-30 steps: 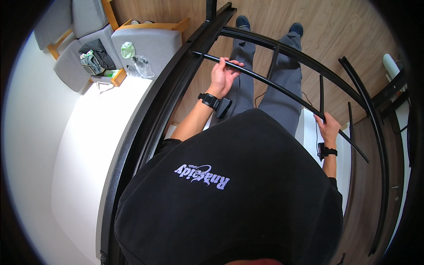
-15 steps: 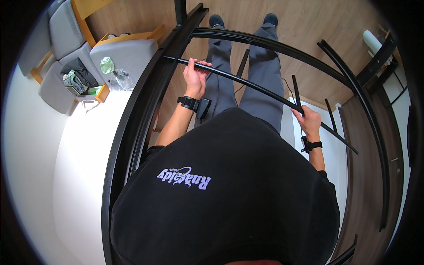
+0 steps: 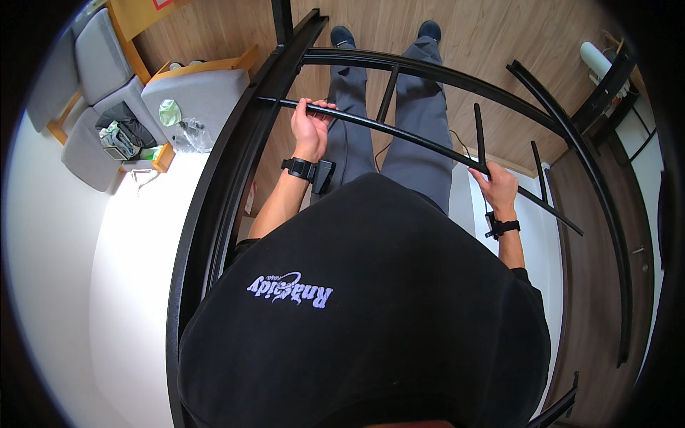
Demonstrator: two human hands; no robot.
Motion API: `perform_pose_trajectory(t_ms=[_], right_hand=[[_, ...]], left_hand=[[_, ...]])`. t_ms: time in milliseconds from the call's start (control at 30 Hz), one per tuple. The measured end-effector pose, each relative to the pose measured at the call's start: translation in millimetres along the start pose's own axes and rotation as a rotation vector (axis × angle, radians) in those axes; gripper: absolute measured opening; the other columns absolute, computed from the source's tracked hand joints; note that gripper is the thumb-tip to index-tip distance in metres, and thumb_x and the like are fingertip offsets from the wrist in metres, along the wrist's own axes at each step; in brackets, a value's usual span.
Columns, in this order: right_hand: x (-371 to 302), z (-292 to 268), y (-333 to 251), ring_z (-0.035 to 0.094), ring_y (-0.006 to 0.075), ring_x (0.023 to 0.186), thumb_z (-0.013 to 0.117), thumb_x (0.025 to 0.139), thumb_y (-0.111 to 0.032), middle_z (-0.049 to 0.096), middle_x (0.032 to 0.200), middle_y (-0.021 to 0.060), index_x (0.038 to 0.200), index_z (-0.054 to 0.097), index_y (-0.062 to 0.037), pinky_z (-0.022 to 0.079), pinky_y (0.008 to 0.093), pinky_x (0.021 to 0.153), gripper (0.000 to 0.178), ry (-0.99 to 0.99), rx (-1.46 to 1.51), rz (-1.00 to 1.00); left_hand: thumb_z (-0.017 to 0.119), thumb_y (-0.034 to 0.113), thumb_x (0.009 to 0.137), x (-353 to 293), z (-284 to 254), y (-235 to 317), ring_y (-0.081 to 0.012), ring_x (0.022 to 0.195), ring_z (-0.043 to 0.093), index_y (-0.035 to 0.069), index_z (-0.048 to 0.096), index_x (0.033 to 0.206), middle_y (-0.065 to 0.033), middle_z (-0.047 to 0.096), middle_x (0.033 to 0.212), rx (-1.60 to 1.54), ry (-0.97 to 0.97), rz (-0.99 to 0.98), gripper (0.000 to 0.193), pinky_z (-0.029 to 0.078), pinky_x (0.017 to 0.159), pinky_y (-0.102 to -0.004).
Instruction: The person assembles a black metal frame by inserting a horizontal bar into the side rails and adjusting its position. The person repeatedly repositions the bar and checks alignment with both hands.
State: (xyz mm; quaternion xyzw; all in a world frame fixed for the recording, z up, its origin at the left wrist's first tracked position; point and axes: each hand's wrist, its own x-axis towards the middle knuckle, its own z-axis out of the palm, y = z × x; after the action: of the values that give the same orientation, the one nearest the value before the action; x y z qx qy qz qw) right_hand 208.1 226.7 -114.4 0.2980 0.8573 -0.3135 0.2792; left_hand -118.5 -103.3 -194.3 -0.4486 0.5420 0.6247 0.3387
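Note:
A long black metal rail (image 3: 410, 137) with short posts along its far side lies across in front of my legs. My left hand (image 3: 311, 130), palm up, holds it near its left end, fingers curled round the tube. Further right, my right hand (image 3: 498, 187) grips the rail close to the foot of a short post (image 3: 479, 132). Another short post (image 3: 387, 94) meets the curved black crossbeam (image 3: 442, 73) in view; whether it is joined to it I cannot tell. The rail's left end lies against a thick black side beam (image 3: 239, 135).
Grey cushioned seats (image 3: 189, 100) with plastic bags and clothing stand at the far left. A loose-ended black bar (image 3: 596, 178) arches along the right, near a brown door (image 3: 599, 285). Wooden flooring (image 3: 492, 36) lies beyond the frame.
The rail's right part has swung slightly away from me with my right hand. Its middle post, earlier short of the crossbeam in view, now reaches it. Both hands keep their hold.

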Motion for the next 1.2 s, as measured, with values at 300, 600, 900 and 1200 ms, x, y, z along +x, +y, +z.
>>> perform_pose_trajectory(t_ms=[300, 600, 900, 1200], right_hand=[[2, 0, 1, 0.061, 0.0311, 0.055, 0.082, 0.086, -0.052, 0.061, 0.061, 0.0083, 0.08, 0.07, -0.0089, 0.046, 0.0397, 0.052, 0.046, -0.024, -0.027, 0.007], [3, 0, 1, 0.06, 0.0329, 0.056, 0.082, 0.086, -0.053, 0.059, 0.061, 0.0098, 0.078, 0.066, -0.0092, 0.046, 0.0417, 0.052, 0.047, -0.042, -0.019, 0.008], [6, -3, 2, 0.059, 0.0354, 0.055, 0.08, 0.088, -0.053, 0.059, 0.061, 0.0114, 0.075, 0.063, -0.0084, 0.044, 0.0422, 0.051, 0.05, -0.008, 0.005, -0.019], [9, -14, -5, 0.059, 0.0343, 0.055, 0.082, 0.087, -0.052, 0.059, 0.061, 0.0104, 0.075, 0.065, -0.0084, 0.045, 0.0411, 0.051, 0.048, -0.026, -0.041, -0.025]], left_hand=[[0.046, 0.026, 0.112, -1, -2, 0, -0.0342, 0.092, 0.069, 0.007, 0.05, 0.107, -0.0169, 0.066, 0.093, 0.03, -0.01, 0.012, 0.021, 0.058, 0.093, -0.0516], [0.047, 0.027, 0.113, 0, -5, -1, -0.0348, 0.093, 0.071, 0.008, 0.05, 0.107, -0.0168, 0.068, 0.095, 0.043, -0.026, 0.017, 0.021, 0.059, 0.093, -0.052], [0.044, 0.03, 0.115, -10, -10, 4, -0.0405, 0.111, 0.07, 0.006, 0.054, 0.11, -0.0199, 0.069, 0.108, 0.064, -0.083, -0.025, 0.026, 0.054, 0.106, -0.0548], [0.044, 0.028, 0.115, -10, -15, 6, -0.0396, 0.11, 0.069, 0.006, 0.054, 0.108, -0.0185, 0.07, 0.104, 0.018, -0.097, -0.016, 0.025, 0.054, 0.107, -0.0546]])
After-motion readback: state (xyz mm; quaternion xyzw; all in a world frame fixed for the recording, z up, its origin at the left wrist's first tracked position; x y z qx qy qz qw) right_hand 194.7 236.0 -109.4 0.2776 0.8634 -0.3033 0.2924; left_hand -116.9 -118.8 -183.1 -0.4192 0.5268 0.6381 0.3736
